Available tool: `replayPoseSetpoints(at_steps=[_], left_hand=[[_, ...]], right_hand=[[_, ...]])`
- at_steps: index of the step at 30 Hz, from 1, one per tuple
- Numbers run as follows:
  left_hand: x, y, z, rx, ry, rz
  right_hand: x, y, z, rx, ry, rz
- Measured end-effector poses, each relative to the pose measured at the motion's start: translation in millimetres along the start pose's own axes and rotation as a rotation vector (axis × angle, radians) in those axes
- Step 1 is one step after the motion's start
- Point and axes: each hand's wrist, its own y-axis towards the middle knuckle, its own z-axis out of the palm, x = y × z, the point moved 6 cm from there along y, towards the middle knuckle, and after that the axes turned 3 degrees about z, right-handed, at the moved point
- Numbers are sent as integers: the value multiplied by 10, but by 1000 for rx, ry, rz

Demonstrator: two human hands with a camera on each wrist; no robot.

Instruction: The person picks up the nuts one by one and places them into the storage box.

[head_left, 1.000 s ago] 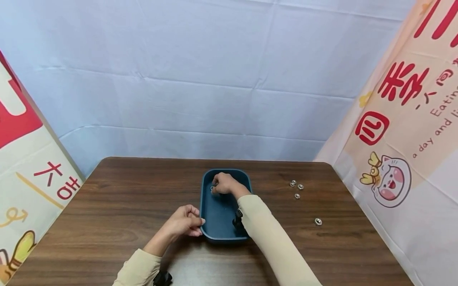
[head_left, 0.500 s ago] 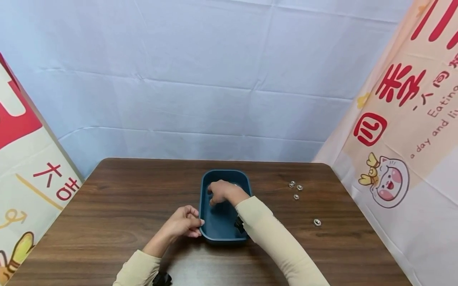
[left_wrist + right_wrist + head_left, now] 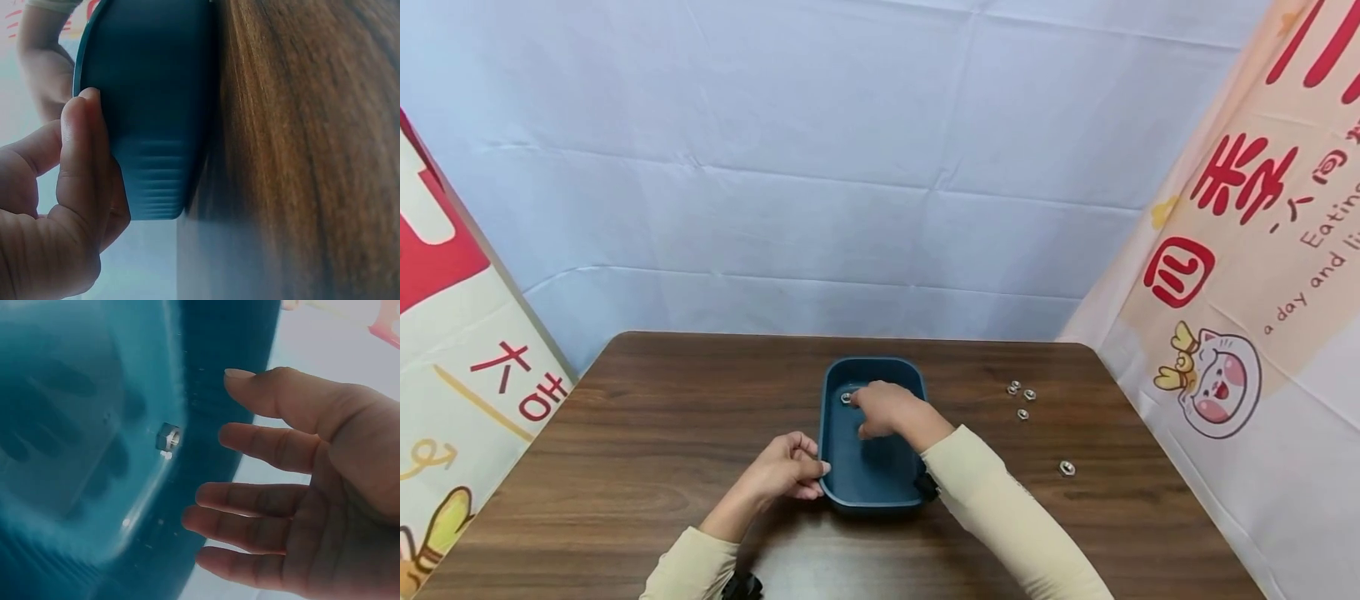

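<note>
A dark blue rectangular plastic tray point(image 3: 867, 485) stands near the middle of the table. My left hand point(image 3: 786, 468) pinches its rim at the near left corner, thumb over the edge and fingers along the outer wall, as the left wrist view shows too. Inside the tray, by the far left wall, lies a hex nut point(image 3: 847, 398). Over the tray hovers my right hand point(image 3: 893, 412), its fingertips just right of that nut. In the right wrist view its fingers point(image 3: 250, 494) are spread with nothing between them, and the nut point(image 3: 167, 437) rests on the tray floor.
Several metal nuts point(image 3: 1023, 414) lie on the wooden table point(image 3: 685, 417) to the tray's right. One bigger nut point(image 3: 1067, 468) sits closer to me. A pale cloth point(image 3: 775, 233) hangs behind the table, with printed banners point(image 3: 1217, 350) at the sides.
My right hand was at the nut at the tray's far left; its fingers have come apart and moved back to the right, leaving the nut there. The left hand stays at the rim.
</note>
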Motion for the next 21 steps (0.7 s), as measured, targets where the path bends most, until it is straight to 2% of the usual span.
replayPoseSetpoints(at_steps=[12, 21], left_hand=[[-7, 14, -30, -16, -12, 12], [23, 33, -14, 12, -30, 8]], right_hand=[[-90, -244, -130, -42, 9, -32], [-308, -419, -97, -58, 99, 17]])
